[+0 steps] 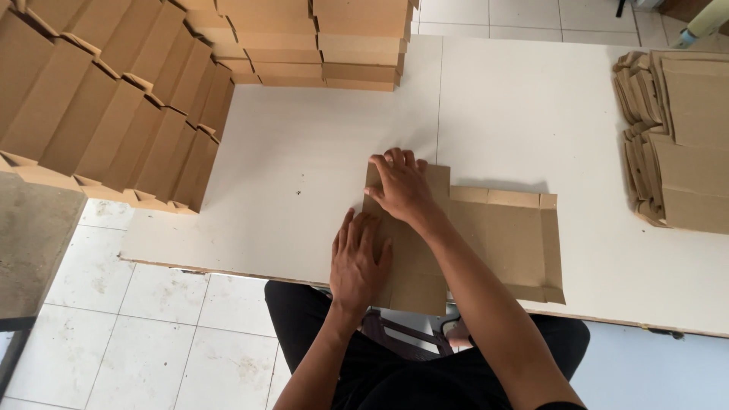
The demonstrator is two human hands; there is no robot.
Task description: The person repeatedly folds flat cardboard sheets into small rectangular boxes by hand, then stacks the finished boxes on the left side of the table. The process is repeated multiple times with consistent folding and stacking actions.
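Cardboard blank lies flat at the white bench's near edge: light, stiff between creases, easily bent. Left hand and right hand press open-palmed on its left panel, gripping nothing; edges offer the best hold.

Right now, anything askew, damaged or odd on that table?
Nothing damaged or spilled. The flat cardboard blank hangs a little past the near edge of the white table, both hands pressing flat on its left part: left hand, right hand. The row of folded boxes at far left also overhangs the table's left edge.
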